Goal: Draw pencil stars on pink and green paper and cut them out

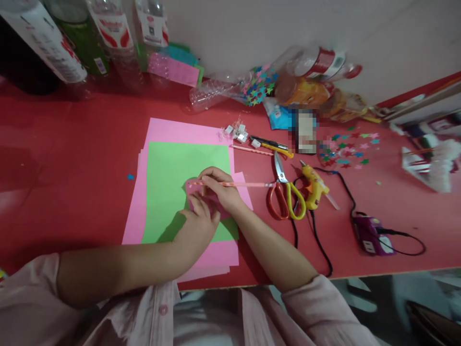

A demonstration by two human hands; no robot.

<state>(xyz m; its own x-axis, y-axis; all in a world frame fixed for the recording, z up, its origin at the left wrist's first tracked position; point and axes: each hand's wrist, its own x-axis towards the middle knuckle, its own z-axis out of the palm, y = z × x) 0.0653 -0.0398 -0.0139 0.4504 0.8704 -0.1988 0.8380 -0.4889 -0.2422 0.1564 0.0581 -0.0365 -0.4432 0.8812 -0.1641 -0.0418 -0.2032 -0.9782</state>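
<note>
My right hand (pixel 220 188) is closed around a long pink pencil (pixel 248 184), its tip at the upper left of a small dark pink piece (pixel 189 186). My left hand (pixel 200 214) lies on that piece with its fingers spread, pressing its lower left part. Both hands partly cover the piece. Under them is a green sheet (pixel 169 187), which rests on larger pink sheets (pixel 158 129).
Right of the sheets are scissors (pixel 284 185), a yellow glue gun (pixel 314 187) with a black cable, a purple box (pixel 372 235) and star confetti (pixel 345 149). A cutter (pixel 270 142) and plastic bottles (pixel 216 91) lie behind. A blue star (pixel 130 177) is at left.
</note>
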